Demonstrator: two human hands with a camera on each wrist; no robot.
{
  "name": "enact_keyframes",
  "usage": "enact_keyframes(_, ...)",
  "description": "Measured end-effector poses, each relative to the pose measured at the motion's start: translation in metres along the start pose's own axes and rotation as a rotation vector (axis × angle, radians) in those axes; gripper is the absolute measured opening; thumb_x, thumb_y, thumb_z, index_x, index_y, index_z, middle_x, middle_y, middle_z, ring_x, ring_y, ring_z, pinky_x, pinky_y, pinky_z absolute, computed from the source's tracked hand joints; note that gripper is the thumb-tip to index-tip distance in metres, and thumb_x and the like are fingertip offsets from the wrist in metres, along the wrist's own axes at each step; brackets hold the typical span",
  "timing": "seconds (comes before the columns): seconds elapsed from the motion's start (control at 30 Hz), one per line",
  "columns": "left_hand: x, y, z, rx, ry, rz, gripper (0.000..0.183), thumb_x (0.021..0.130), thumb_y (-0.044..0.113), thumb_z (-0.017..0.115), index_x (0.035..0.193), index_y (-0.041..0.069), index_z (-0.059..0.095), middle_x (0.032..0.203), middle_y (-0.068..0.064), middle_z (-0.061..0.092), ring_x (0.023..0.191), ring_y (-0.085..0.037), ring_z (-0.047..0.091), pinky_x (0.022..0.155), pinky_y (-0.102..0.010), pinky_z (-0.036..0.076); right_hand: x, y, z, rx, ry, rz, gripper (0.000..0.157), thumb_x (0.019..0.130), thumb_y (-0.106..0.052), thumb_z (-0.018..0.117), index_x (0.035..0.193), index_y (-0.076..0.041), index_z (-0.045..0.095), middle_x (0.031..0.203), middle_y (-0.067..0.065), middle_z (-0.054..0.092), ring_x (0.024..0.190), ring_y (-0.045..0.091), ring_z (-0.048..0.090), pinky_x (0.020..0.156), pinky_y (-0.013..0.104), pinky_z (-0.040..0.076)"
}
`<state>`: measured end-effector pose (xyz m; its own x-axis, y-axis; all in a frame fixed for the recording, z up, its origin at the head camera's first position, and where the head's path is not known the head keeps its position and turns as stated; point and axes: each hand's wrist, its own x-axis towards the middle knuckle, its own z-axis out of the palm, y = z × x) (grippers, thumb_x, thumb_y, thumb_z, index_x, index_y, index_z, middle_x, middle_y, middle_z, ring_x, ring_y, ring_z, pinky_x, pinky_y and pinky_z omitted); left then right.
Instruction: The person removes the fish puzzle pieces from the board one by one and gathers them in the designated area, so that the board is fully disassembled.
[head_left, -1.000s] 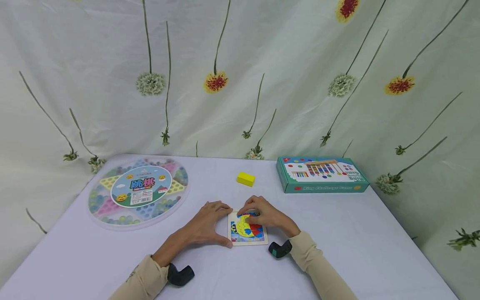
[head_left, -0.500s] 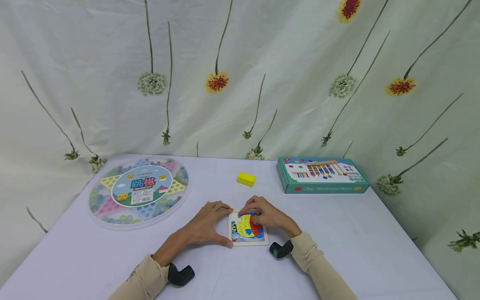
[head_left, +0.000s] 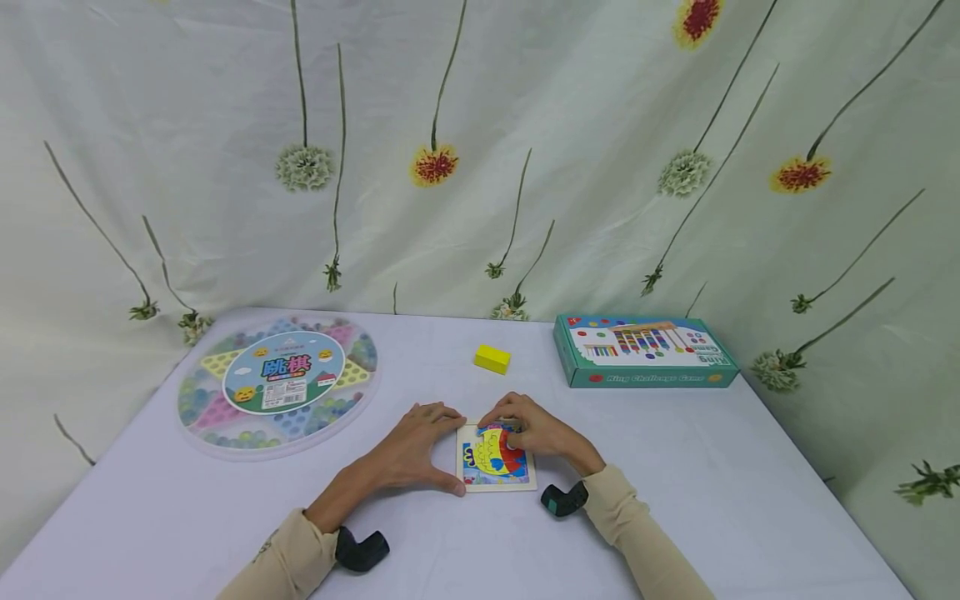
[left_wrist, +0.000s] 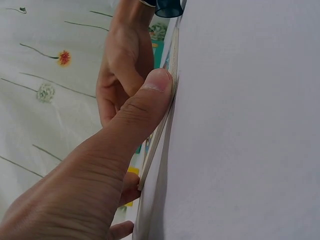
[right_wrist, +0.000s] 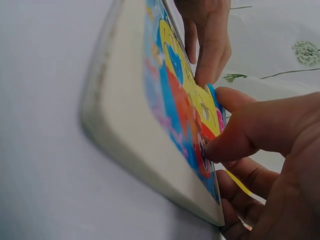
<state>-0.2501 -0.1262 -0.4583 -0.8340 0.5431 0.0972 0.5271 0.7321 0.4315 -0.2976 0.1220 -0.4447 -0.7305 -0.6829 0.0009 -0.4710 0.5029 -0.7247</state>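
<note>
A small square jigsaw puzzle [head_left: 470, 479] with a pale wooden frame and a yellow, red and blue fish picture lies on the white table. My left hand [head_left: 417, 446] holds it at the left side, thumb at the lower corner and fingers at the upper one. In the left wrist view the thumb [left_wrist: 150, 92] lies along the frame's edge. My right hand [head_left: 536, 429] reaches over the puzzle's upper right part. The right wrist view shows its thumb and index finger around a tilted yellow puzzle piece [right_wrist: 205, 102] with a blue edge, raised at the picture's far side.
A yellow block [head_left: 492, 359] sits behind the puzzle. On the back left is a round, clear-edged Chinese checkers set [head_left: 352, 412]; a green Ring Challenge Game box [head_left: 648, 379] stands at the back right. A flowered curtain [head_left: 600, 167] hangs behind the table.
My right thumb has shifted slightly to the right over the picture, uncovering more of the yellow and red parts. My left hand and the puzzle have stayed in place.
</note>
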Motion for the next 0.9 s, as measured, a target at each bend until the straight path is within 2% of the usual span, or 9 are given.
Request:
enact_keyframes(0.17,0.0001,-0.0002,0.0003,0.001,-0.002,-0.006,0.097,0.064,0.07,0.072,0.139,0.012,0.051,0.138,-0.003,0.049,0.138,-0.033,0.031,0.116,-0.059,0.014,-0.0014,-0.0003,-0.0003,0.033,0.003,0.009,0.042,0.084,0.007,0.057,0.12,-0.013,0.066,0.113,0.005,0.058,0.109,0.022,0.043,0.094,0.039,0.039)
enact_keyframes(0.27,0.0003,-0.0005,0.0009,0.001,-0.001,-0.007,0.097,0.064,0.07,0.073,0.139,0.013,0.051,0.138,-0.003,0.05,0.137,-0.032,0.031,0.116,-0.059,0.014,-0.0018,0.0002,-0.0003,0.081,0.003,0.024,0.039,0.086,0.006,0.057,0.123,-0.009,0.062,0.115,0.006,0.058,0.108,0.022,0.046,0.098,0.04,0.042)
enact_keyframes(0.43,0.0002,-0.0008,0.0013,-0.001,-0.002,-0.008,0.096,0.064,0.069,0.073,0.139,0.013,0.051,0.138,-0.002,0.049,0.137,-0.031,0.031,0.116,-0.058,0.014,-0.0017,0.0028,-0.0007,0.119,-0.002,0.011,0.032,0.089,0.001,0.059,0.12,-0.003,0.061,0.118,0.009,0.06,0.109,0.023,0.05,0.102,0.042,0.043)
enact_keyframes(0.67,0.0004,-0.0008,0.0018,0.001,-0.005,-0.013,0.097,0.064,0.069,0.073,0.139,0.013,0.051,0.138,-0.002,0.049,0.137,-0.031,0.031,0.116,-0.058,0.014,-0.0032,0.0028,-0.0016,0.162,-0.019,0.008,0.033,0.09,0.001,0.059,0.123,0.002,0.058,0.121,0.018,0.058,0.111,0.03,0.05,0.103,0.048,0.042)
enact_keyframes(0.77,0.0002,-0.0002,0.0016,-0.006,-0.011,-0.017,0.098,0.064,0.068,0.073,0.14,0.012,0.049,0.142,-0.002,0.047,0.139,-0.032,0.03,0.116,-0.058,0.013,-0.0027,0.0017,-0.001,0.154,-0.022,0.021,0.034,0.089,0.005,0.059,0.123,0.005,0.057,0.121,0.021,0.057,0.11,0.034,0.048,0.102,0.051,0.041)
enact_keyframes(0.9,-0.0006,0.0005,0.0008,-0.014,-0.025,-0.029,0.1,0.064,0.068,0.073,0.143,0.012,0.046,0.148,-0.003,0.042,0.142,-0.034,0.025,0.116,-0.058,0.011,-0.0032,0.0007,-0.0005,0.12,-0.013,0.024,0.034,0.088,0.003,0.062,0.122,0.002,0.06,0.119,0.017,0.059,0.108,0.029,0.048,0.099,0.045,0.042)
